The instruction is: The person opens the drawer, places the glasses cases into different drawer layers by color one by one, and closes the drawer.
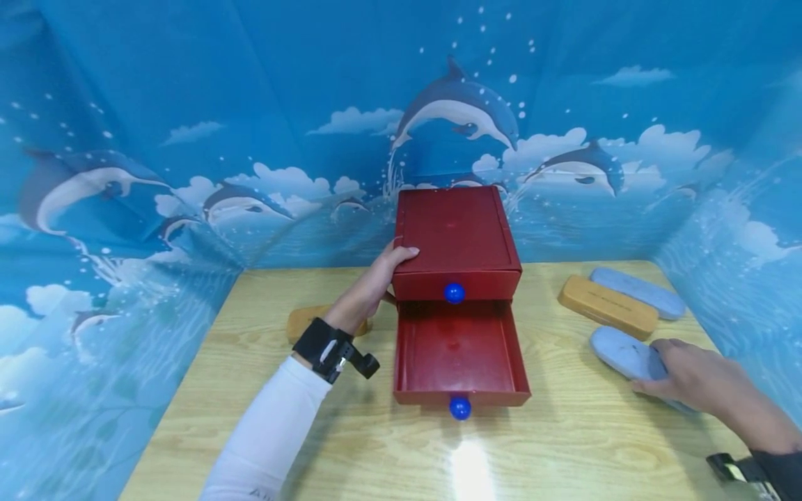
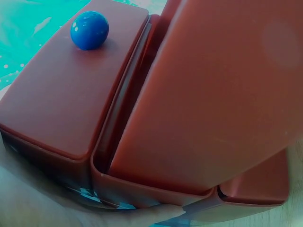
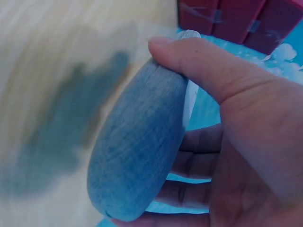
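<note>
A red drawer cabinet with blue knobs stands at the back middle of the table. Its upper drawer is closed, while a lower drawer is pulled out toward me. My left hand rests on the cabinet's left side, thumb over the top edge; in the left wrist view a straight finger lies along the side. At the right, my right hand grips a blue-grey glasses case. The right wrist view shows the case between thumb and fingers, tilted.
A tan glasses case and another blue-grey case lie side by side at the back right. Behind my left wrist, a tan case is partly hidden. A dolphin-print backdrop surrounds the wooden table.
</note>
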A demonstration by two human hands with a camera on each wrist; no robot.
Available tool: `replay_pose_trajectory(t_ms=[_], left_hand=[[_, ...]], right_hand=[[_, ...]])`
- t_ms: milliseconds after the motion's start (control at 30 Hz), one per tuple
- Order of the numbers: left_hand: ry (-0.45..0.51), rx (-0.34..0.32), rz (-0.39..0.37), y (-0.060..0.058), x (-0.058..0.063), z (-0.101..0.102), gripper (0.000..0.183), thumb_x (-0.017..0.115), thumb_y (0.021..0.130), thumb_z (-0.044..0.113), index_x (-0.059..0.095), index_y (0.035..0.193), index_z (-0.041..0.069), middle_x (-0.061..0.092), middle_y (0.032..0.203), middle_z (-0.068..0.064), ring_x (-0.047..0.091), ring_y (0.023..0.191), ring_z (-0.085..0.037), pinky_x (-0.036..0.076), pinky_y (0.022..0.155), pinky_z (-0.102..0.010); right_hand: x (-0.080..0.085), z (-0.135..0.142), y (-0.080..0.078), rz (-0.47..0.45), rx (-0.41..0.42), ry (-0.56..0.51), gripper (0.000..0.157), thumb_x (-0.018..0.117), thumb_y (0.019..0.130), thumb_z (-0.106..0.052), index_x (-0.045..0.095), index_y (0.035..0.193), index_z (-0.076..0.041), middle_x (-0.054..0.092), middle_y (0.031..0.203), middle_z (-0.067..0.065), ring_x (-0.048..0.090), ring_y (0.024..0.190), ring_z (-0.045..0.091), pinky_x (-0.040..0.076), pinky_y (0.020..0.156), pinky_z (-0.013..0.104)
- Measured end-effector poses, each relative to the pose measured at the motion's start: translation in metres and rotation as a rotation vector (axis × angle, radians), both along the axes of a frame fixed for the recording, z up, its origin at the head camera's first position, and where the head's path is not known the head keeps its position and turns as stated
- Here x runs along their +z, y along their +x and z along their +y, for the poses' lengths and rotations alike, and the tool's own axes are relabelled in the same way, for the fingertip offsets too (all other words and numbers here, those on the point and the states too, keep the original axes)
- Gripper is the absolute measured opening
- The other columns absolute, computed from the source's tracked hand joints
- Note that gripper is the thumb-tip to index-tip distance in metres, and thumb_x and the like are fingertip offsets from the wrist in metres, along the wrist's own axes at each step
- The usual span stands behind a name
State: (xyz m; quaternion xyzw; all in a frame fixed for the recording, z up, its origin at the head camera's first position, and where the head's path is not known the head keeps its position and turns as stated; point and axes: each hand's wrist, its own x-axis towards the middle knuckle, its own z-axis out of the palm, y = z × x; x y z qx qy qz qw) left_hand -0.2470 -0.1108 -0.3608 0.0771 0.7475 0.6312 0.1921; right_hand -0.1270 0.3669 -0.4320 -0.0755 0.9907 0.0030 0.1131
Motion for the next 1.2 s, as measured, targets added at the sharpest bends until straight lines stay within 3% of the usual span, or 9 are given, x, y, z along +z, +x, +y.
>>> replay_pose_trajectory(t_ms=[100, 233, 367, 533, 667, 800, 1033, 1200], left_hand=[[-0.002, 0.004, -0.002, 0.001, 0.000, 0.000, 0.065, 0.049, 0.089, 0.060, 0.023, 0.144, 0.035, 0.052, 0.122, -0.008, 0.051, 0.108, -0.031, 0.048, 0.076, -0.057], [-0.006, 0.011, -0.010, 0.001, 0.001, 0.000, 0.066, 0.050, 0.089, 0.060, 0.024, 0.144, 0.036, 0.053, 0.122, -0.008, 0.051, 0.108, -0.031, 0.048, 0.076, -0.056], [-0.015, 0.016, -0.013, 0.000, 0.002, 0.000, 0.065, 0.049, 0.089, 0.060, 0.023, 0.144, 0.037, 0.052, 0.122, -0.008, 0.051, 0.108, -0.030, 0.048, 0.076, -0.055], [-0.025, 0.010, -0.006, 0.001, 0.001, 0.000, 0.064, 0.049, 0.089, 0.060, 0.024, 0.143, 0.037, 0.052, 0.122, -0.008, 0.050, 0.108, -0.030, 0.049, 0.074, -0.053], [-0.024, 0.007, -0.004, 0.002, 0.001, 0.001, 0.063, 0.049, 0.089, 0.060, 0.025, 0.143, 0.038, 0.052, 0.122, -0.007, 0.050, 0.108, -0.030, 0.049, 0.075, -0.053], [-0.020, 0.008, -0.009, 0.001, 0.002, 0.000, 0.064, 0.049, 0.088, 0.061, 0.024, 0.143, 0.038, 0.052, 0.122, -0.008, 0.051, 0.108, -0.030, 0.048, 0.075, -0.054], [-0.029, 0.009, -0.005, 0.001, 0.002, 0.000, 0.064, 0.049, 0.088, 0.061, 0.025, 0.143, 0.038, 0.053, 0.122, -0.008, 0.051, 0.107, -0.030, 0.049, 0.072, -0.050], [-0.025, -0.001, 0.005, 0.001, 0.001, -0.001, 0.065, 0.049, 0.088, 0.061, 0.025, 0.143, 0.036, 0.051, 0.123, -0.007, 0.050, 0.109, -0.030, 0.049, 0.073, -0.050]], right_hand=[[0.011, -0.012, 0.002, 0.034, 0.022, -0.039, 0.105, 0.062, 0.067, -0.077, 0.049, 0.120, 0.013, 0.060, 0.093, 0.025, 0.059, 0.070, 0.033, 0.045, 0.050, 0.044], [0.031, -0.033, 0.005, 0.158, 0.110, -0.085, 0.104, 0.058, 0.069, -0.079, 0.048, 0.125, 0.008, 0.061, 0.097, 0.025, 0.059, 0.068, 0.027, 0.044, 0.048, 0.041], [0.056, -0.058, 0.007, 0.281, 0.209, -0.099, 0.090, 0.060, 0.074, -0.073, 0.057, 0.116, 0.006, 0.064, 0.094, 0.020, 0.058, 0.068, 0.024, 0.042, 0.046, 0.037], [0.083, -0.090, 0.010, 0.474, 0.406, -0.144, 0.068, 0.072, 0.074, -0.056, 0.062, 0.110, 0.001, 0.066, 0.093, 0.015, 0.061, 0.074, 0.026, 0.047, 0.051, 0.039], [0.099, -0.115, 0.012, 0.554, 0.497, -0.148, 0.065, 0.074, 0.072, -0.052, 0.062, 0.110, -0.001, 0.066, 0.092, 0.010, 0.061, 0.076, 0.023, 0.048, 0.051, 0.037], [0.112, -0.135, 0.011, 0.566, 0.534, -0.122, 0.068, 0.072, 0.072, -0.057, 0.063, 0.111, -0.002, 0.065, 0.093, 0.009, 0.060, 0.078, 0.021, 0.049, 0.051, 0.034], [0.127, -0.170, 0.009, 0.454, 0.572, -0.061, 0.073, 0.069, 0.075, -0.061, 0.061, 0.116, -0.001, 0.065, 0.103, 0.012, 0.061, 0.088, 0.026, 0.055, 0.061, 0.038], [0.130, -0.195, 0.006, 0.404, 0.634, -0.062, 0.070, 0.072, 0.074, -0.058, 0.058, 0.115, -0.003, 0.064, 0.097, 0.009, 0.058, 0.080, 0.020, 0.051, 0.055, 0.029]])
